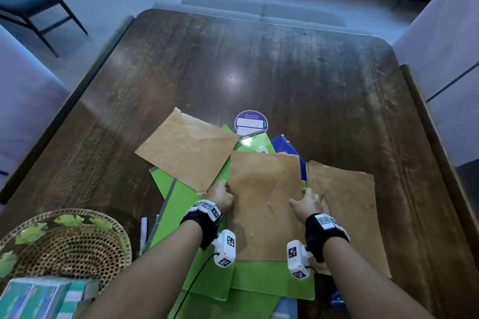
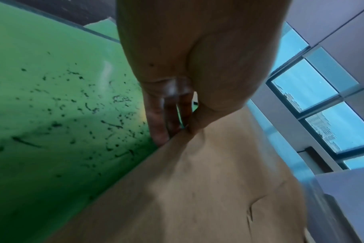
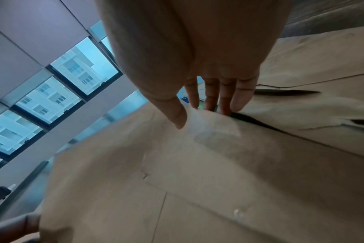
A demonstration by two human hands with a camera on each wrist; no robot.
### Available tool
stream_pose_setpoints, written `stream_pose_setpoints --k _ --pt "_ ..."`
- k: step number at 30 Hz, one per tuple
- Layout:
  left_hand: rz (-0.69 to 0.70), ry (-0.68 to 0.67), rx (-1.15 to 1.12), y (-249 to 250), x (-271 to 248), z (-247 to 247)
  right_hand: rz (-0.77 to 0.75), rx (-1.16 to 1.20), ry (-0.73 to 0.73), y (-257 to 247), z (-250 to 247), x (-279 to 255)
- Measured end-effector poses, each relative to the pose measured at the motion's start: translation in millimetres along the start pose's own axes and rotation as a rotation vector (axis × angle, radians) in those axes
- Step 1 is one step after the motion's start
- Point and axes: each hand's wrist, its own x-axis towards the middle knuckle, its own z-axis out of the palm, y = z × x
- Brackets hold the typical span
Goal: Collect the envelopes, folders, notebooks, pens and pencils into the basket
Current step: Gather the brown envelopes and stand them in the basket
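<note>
Three brown envelopes lie over green folders [image 1: 181, 204] near the table's front. My left hand [image 1: 220, 195] grips the left edge of the middle envelope [image 1: 264, 202]; in the left wrist view its fingers [image 2: 160, 125] go under that edge with the thumb on top. My right hand [image 1: 307, 201] pinches the same envelope's right edge, thumb on top and fingers [image 3: 224, 102] below. Another envelope [image 1: 186, 147] lies to the left and a torn one [image 1: 344, 210] to the right. A blue notebook [image 1: 285, 145] peeks out behind. The woven basket [image 1: 121, 235] stands at the front left.
A round purple sticker [image 1: 251, 122] sits on the dark wooden table [image 1: 259, 59] beyond the pile. A pale pen-like thing [image 1: 143, 233] lies between basket and folders. Teal boxes [image 1: 39, 298] stand at the front left corner. Upholstered seats surround the table.
</note>
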Motion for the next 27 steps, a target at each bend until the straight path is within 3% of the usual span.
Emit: stream_pose_setpoints --k 6,15,21,27 --pt "0.083 0.008 -0.035 19.4 -8.4 6.9 -0.056 0.111 0.065 12.1 -16.3 10.9" --pt "0.246 -0.002 -0.019 109.0 -11.8 73.8 -0.037 0.262 0.148 74.2 -91.4 36.4" --pt "0.254 -0.059 0.112 148.1 -14.5 133.0 0.044 0.227 0.184 138.6 -131.1 51.3" --pt "0.196 -0.044 0.242 154.8 -15.7 167.2 0.183 0.142 0.108 169.1 -117.7 68.4"
